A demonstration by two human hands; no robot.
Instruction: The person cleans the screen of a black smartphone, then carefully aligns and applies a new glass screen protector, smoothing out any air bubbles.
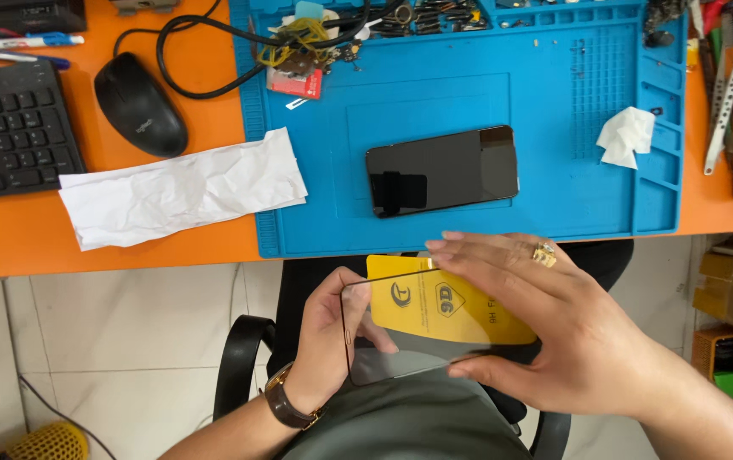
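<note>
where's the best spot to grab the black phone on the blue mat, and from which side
Probably by its two long edges near the middle, coming straight down from above. The black phone lies flat, screen up, on the blue mat, with bare mat along both long edges. Pinching the edges keeps fingers off the glass. Both hands, left hand and right hand, hold a glass sheet and yellow card.

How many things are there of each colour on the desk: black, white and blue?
Black: 3 – phone, mouse, keyboard
White: 2 – crumpled paper, tissue
Blue: 1 – work mat
Total: 6
</note>
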